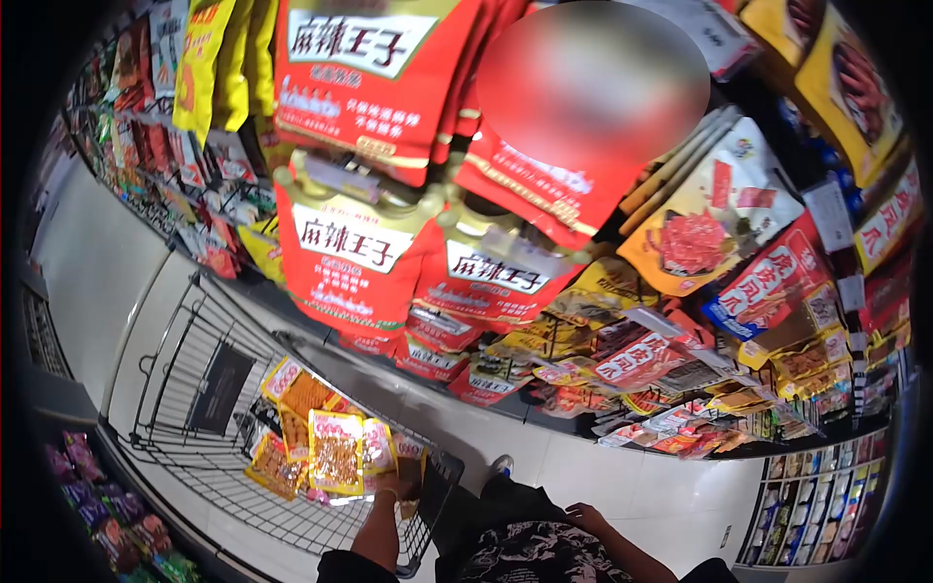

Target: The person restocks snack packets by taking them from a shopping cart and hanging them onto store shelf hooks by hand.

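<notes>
My left hand (387,483) reaches over the rear of a shopping cart (225,462), its fingers closed at the lower right edge of a yellow-edged snack packet (336,455). The packet's clear front shows brown food pieces. Beside and beneath it in the cart lie several similar yellow packets (275,468); part of my hand is in shadow. My right hand (585,516) hangs by my side near my patterned shirt (535,556). Its fingers are loosely extended and it holds nothing.
Red snack bags (355,257) hang in rows right ahead, with other packets (714,209) to the right. The dark cart handle (442,486) is close to my body. More packets fill a shelf (112,505) at the lower left. Pale floor tiles (622,476) lie below.
</notes>
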`<state>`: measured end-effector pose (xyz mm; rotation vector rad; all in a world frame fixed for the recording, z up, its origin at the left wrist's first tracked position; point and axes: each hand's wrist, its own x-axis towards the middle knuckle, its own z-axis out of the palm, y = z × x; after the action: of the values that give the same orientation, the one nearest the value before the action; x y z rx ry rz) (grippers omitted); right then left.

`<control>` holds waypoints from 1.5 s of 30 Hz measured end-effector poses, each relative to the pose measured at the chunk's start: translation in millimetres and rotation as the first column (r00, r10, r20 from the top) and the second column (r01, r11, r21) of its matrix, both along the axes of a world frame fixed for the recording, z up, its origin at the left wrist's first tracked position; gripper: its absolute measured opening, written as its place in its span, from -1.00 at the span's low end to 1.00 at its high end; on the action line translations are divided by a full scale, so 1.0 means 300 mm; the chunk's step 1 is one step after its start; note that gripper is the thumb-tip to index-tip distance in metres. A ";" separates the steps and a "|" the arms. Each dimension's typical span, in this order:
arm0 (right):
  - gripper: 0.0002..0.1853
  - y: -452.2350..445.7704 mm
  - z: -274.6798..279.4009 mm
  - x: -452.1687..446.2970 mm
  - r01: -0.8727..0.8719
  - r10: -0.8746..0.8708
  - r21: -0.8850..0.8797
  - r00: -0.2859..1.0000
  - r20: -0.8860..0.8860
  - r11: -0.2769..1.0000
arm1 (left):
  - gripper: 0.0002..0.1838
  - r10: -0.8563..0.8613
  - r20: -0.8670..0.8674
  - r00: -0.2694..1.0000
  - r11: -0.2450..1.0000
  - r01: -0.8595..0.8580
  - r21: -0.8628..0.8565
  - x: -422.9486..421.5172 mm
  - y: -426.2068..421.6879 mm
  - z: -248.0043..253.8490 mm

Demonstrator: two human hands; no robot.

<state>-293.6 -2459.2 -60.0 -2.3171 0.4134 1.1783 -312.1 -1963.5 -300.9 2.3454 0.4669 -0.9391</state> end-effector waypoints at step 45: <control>-0.57 -0.376 0.911 0.385 -0.002 -0.848 0.875 0.247 0.469 0.483 | -0.24 0.328 0.537 0.777 -0.087 0.591 -0.802 0.988 -1.525 2.305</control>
<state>-178.1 -2572.0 213.2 -1.4532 0.1346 -0.3816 -15.7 -2421.1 390.7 0.9508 -0.7168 -0.1947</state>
